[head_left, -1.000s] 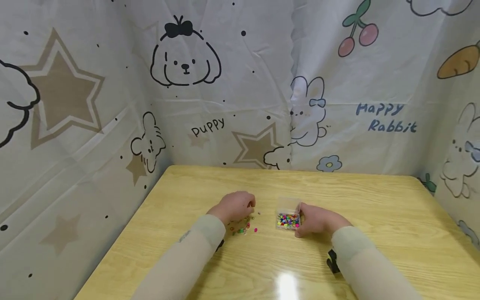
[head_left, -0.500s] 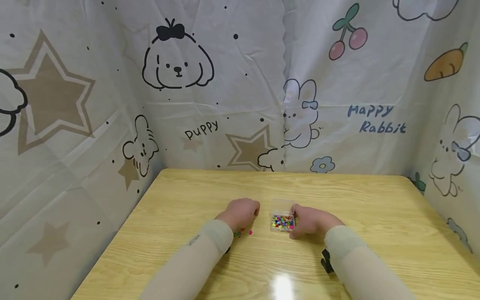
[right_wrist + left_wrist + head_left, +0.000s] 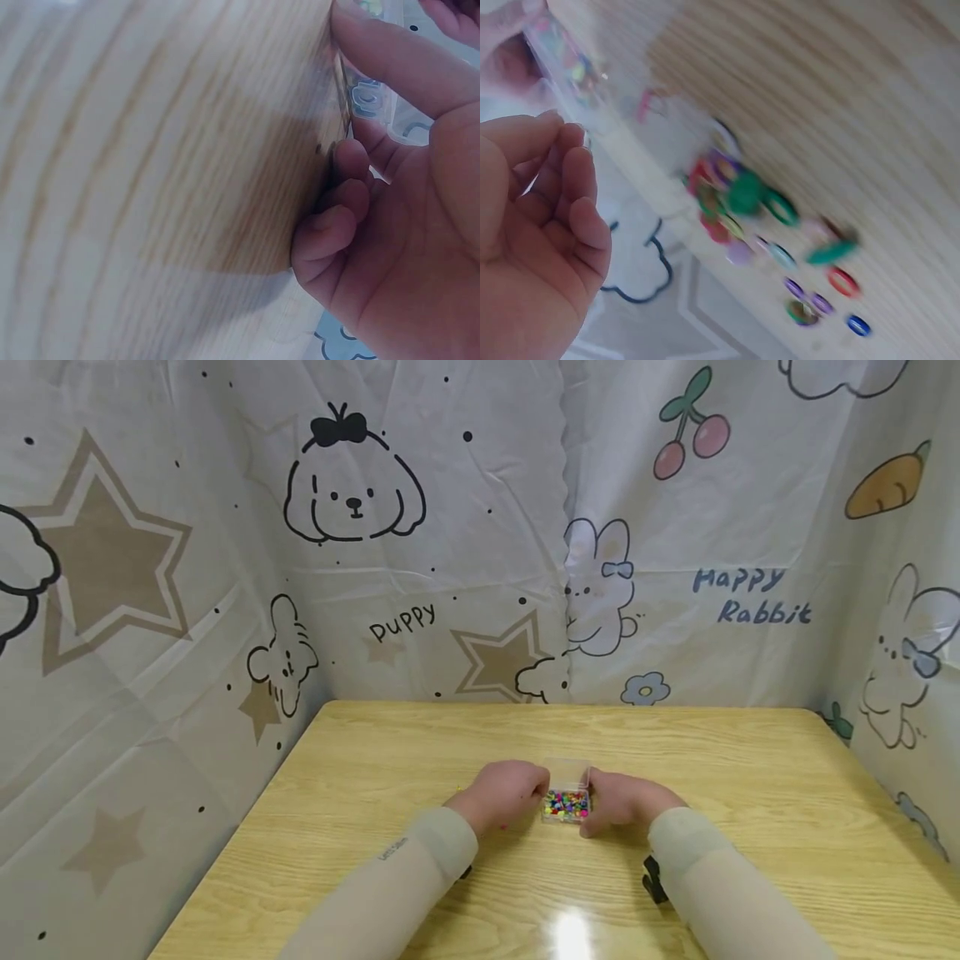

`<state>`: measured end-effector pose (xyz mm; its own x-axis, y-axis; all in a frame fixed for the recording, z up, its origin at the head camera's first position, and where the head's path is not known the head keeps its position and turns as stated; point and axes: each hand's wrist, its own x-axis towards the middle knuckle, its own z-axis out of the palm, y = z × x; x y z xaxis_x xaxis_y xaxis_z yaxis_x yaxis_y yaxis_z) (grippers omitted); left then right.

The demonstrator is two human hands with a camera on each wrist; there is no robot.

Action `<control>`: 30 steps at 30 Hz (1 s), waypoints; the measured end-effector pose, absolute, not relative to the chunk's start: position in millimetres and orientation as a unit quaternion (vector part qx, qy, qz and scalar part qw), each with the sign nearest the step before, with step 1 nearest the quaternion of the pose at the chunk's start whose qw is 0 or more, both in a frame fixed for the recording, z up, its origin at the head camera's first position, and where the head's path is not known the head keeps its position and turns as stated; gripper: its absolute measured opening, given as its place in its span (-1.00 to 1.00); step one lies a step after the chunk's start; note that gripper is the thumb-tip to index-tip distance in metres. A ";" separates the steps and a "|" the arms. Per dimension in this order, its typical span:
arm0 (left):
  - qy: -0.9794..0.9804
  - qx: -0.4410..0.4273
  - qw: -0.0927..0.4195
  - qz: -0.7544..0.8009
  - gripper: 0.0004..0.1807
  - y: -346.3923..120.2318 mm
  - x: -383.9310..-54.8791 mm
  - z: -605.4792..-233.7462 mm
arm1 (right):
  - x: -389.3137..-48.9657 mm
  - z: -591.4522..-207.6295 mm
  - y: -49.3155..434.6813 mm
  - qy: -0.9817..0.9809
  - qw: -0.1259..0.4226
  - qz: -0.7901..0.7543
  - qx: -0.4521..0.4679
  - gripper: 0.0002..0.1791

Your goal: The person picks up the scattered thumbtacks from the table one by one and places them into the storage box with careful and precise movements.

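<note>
Left grip (image 3: pixel 512 792) neared box (image 3: pixel 566 819), pinched together.

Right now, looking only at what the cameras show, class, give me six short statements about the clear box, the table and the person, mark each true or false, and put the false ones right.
1. The right hand's grip is on the clear box. True.
2. The box holds nothing. False: many small colourful pieces lie inside it.
3. The lid stands open. True.
4. The person's forearms are bare. False: pale sleeves cover them.
5. In the left wrist view, loose pieces lie on the wooden table. True.
6. The box is at the table's far left corner. False: it sits between the left hand's grip and the right hand's grip.
</note>
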<state>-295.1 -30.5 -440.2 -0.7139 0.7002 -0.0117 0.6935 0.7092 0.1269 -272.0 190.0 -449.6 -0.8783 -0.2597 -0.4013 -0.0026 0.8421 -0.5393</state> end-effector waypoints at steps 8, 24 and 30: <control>0.910 0.415 0.020 0.010 -0.85 -12.5 -286.3 -445.9 | -271.6 -450.9 189.1 0.930 0.237 -0.272 -0.072 -0.37; 0.922 0.386 0.038 0.012 -0.84 -26.0 -288.0 -432.5 | -270.5 -449.8 190.5 0.931 0.231 -0.271 -0.080 -0.37; 0.932 0.355 0.070 0.032 -0.82 -48.3 -294.6 -429.3 | -269.7 -449.4 190.1 0.931 0.229 -0.273 -0.079 -0.34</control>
<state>-294.6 -48.3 -429.3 -0.7378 0.6664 -0.1072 0.6575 0.7455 0.1091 -269.7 190.1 -449.4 -0.8829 -0.2712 -0.3834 -0.0212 0.8385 -0.5445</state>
